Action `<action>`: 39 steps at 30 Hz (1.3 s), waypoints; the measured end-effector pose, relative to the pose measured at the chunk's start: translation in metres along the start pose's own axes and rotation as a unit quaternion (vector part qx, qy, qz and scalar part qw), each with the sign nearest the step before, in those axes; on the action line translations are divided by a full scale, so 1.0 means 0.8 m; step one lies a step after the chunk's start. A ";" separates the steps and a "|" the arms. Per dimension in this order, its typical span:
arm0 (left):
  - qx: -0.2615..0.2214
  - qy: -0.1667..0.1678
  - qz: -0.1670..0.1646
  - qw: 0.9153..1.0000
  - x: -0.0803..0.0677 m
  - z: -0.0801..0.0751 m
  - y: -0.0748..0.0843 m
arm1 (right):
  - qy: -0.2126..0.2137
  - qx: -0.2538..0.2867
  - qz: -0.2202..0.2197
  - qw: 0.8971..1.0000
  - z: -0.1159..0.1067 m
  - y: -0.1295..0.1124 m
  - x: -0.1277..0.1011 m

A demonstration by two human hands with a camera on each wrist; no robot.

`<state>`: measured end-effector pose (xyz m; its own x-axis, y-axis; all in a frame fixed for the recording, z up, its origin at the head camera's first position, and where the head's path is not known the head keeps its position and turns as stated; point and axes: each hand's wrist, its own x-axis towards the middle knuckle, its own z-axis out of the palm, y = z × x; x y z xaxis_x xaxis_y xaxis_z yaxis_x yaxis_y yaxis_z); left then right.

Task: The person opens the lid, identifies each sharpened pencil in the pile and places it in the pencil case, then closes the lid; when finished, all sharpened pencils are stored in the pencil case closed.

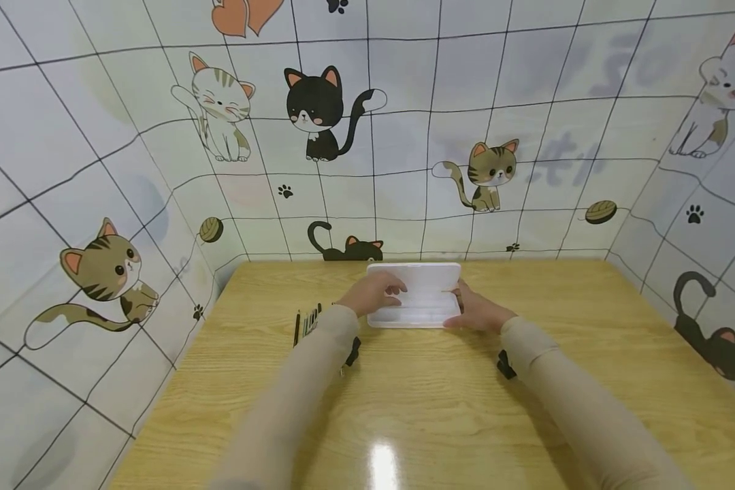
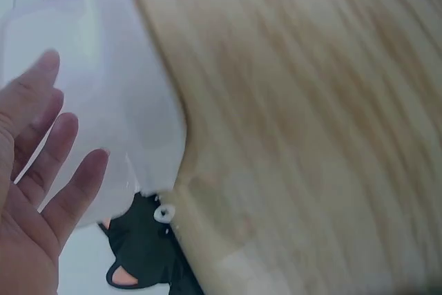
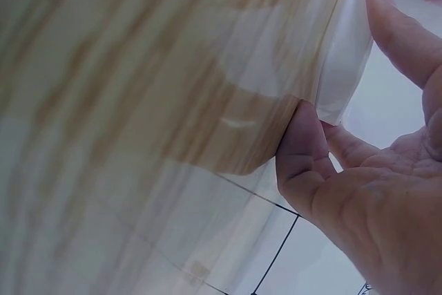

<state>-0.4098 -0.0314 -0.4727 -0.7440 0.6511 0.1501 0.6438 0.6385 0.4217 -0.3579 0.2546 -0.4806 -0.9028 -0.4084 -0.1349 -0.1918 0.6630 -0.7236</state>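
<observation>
A white plastic case (image 1: pixel 413 314) lies near the back edge of the table, its lid (image 1: pixel 431 275) raised toward the wall. Its long tray looks bare inside. My left hand (image 1: pixel 375 294) is over the case's left end, fingers loosely spread and thumb apart; in the left wrist view the fingers (image 2: pixel 86 184) hold nothing. At the other end, my right hand (image 1: pixel 479 309) holds the case by its right side. In the right wrist view its thumb (image 3: pixel 397 29) lies on the case's wall (image 3: pixel 345 53), with the fingers bent round the corner beside the tabletop.
Several dark, slim, pencil-like sticks (image 1: pixel 306 323) lie left of the case, partly hidden by my left sleeve (image 1: pixel 306 381). The wooden table (image 1: pixel 429 415) meets a cat-printed wall covering (image 1: pixel 404 170) behind the case and at both sides.
</observation>
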 end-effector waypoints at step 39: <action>-0.212 0.034 -0.305 0.928 -0.138 -0.093 -0.073 | 0.004 -0.013 0.015 1.000 0.001 -0.006 0.002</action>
<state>-0.3785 -0.1713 -0.4478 -0.9658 0.1842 -0.1826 -0.0192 0.6513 0.7586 -0.3580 0.2505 -0.4776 -0.9115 -0.3832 -0.1496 -0.1750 0.6904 -0.7019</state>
